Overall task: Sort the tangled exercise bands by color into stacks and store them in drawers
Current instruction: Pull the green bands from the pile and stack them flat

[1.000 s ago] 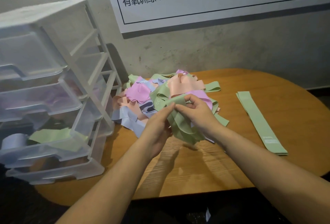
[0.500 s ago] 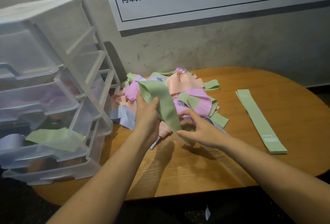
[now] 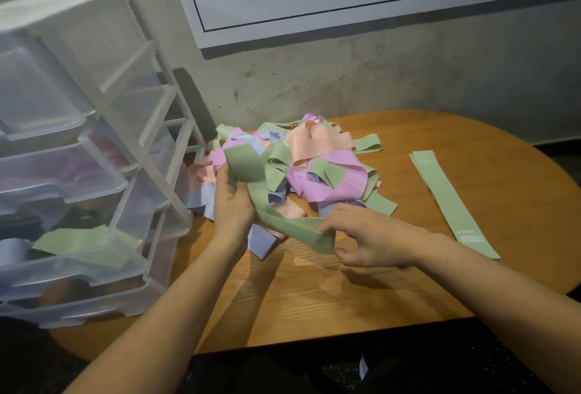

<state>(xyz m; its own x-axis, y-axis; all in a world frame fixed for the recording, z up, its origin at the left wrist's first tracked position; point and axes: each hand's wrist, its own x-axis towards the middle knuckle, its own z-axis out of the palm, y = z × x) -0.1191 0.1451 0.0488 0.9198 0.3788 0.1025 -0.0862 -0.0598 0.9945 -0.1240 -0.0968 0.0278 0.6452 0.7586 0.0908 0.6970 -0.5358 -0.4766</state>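
Item: soft green elastic band [image 3: 270, 220], pinched by your left hand [image 3: 232, 205] and right hand [image 3: 371, 236] fingers; draw it gently clear of the multicoloured tangled pile [image 3: 314, 167]

Both bare forearms reach forward side by side. Left hand [image 3: 231, 205] is raised, thumb and fingers curled round a soft green elastic band [image 3: 276, 220]; right hand [image 3: 371, 236], lower and palm down, pinches its other end.
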